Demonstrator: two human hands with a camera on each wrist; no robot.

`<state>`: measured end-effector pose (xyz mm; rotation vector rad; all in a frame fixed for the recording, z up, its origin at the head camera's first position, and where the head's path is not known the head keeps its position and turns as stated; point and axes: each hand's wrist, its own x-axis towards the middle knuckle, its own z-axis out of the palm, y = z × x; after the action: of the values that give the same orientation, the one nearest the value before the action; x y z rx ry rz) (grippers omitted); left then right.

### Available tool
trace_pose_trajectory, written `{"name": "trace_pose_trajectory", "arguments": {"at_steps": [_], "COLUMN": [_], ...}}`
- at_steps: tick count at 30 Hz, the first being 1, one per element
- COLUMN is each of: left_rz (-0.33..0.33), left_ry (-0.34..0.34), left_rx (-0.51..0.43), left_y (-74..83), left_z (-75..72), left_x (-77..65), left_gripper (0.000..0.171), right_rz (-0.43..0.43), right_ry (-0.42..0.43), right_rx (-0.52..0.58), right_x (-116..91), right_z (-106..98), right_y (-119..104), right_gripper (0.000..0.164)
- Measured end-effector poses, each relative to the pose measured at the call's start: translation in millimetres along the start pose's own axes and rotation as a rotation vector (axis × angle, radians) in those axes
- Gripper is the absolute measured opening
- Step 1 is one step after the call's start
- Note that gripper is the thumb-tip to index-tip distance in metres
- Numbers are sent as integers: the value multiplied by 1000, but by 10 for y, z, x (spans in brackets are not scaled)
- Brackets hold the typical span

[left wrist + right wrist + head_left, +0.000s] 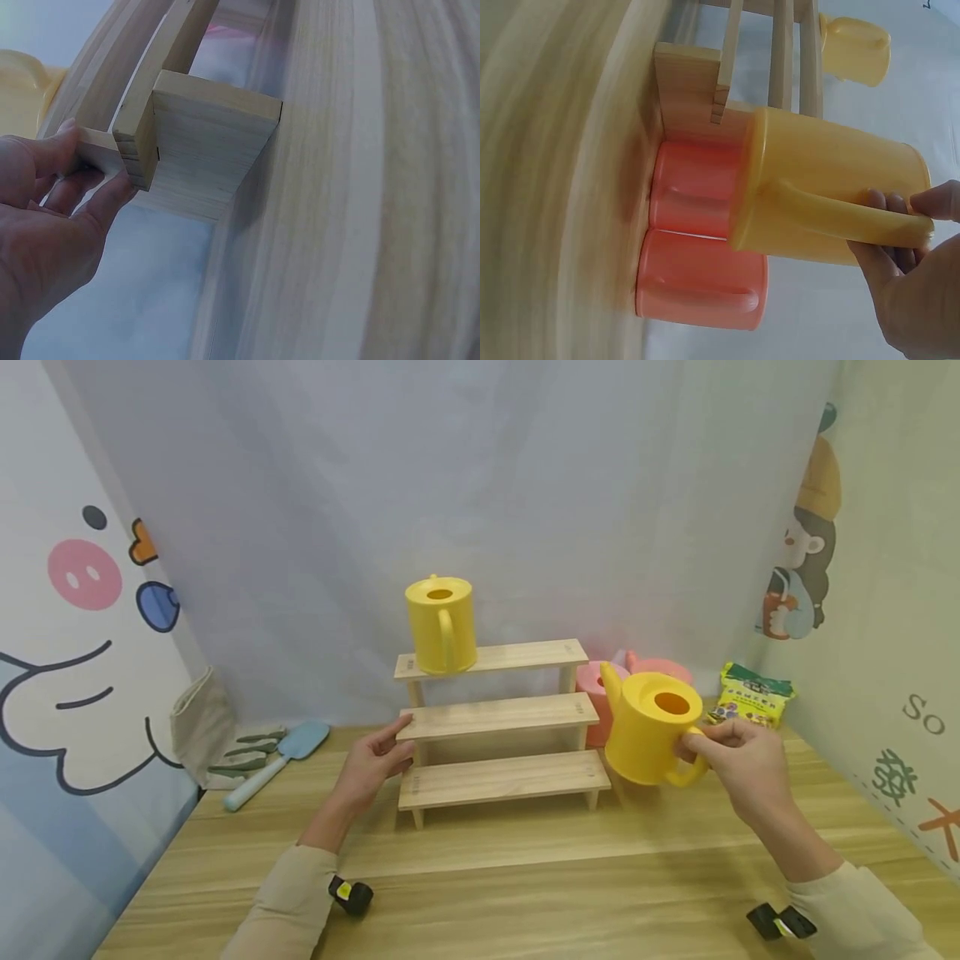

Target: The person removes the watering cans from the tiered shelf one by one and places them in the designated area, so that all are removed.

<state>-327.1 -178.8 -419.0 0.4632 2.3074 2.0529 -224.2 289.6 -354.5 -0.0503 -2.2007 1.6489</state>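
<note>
A three-tier wooden stand [498, 714] stands mid-table. My left hand [372, 766] holds the left end of its middle step, and in the left wrist view the fingers [109, 199] curl about that board end. One yellow watering can [442, 631] sits upright on the left of the top step. A second yellow watering can [648, 727] hangs in the air at the stand's right side, slightly tilted, spout to the left. My right hand [742, 768] grips it by the handle [855, 217]. Behind it, two pink watering cans [701, 281] stand on the table, partly hidden in the head view.
On the left lie a blue-headed trowel [303, 739], several green-handled tools [251, 756] and a beige cloth bag [202, 727]. A green and yellow packet [750, 693] is at the back right. A grey curtain [480, 485] hangs behind the table [525, 893].
</note>
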Motion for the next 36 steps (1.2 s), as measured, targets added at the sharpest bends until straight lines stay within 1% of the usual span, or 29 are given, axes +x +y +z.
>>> {"name": "trace_pose_trajectory", "arguments": {"at_steps": [5, 12, 17, 19, 22, 26, 31, 36], "left_rz": [-2, 3, -2, 9, 18, 15, 22, 22], "left_ry": [5, 3, 8, 3, -1, -4, -8, -8], "left_rx": [-12, -15, -20, -3, -3, -12, 5, 14], "left_y": [4, -14, -6, 2, 12, 15, 14, 9], "left_z": [-2, -22, -16, -17, -13, -6, 0, 3], "left_x": [-2, 3, -1, -6, -8, -3, -7, 1], "left_gripper": [57, 57, 57, 56, 55, 55, 56, 56], "right_rz": [19, 73, 97, 109, 122, 139, 176, 206], "right_ry": [-32, -34, -73, -90, -107, -139, -186, -211], "right_rx": [-45, -122, -180, -180, -163, -139, -101, -70], "right_x": [-38, -52, -48, -39, -16, 9, 35, 59], "right_z": [-4, 27, 24, 25, 24, 10, -12, -25], "right_y": [40, 69, 92, 112, 147, 190, 240, 288], "right_gripper": [25, 24, 22, 20, 19, 20, 21, 19]}}
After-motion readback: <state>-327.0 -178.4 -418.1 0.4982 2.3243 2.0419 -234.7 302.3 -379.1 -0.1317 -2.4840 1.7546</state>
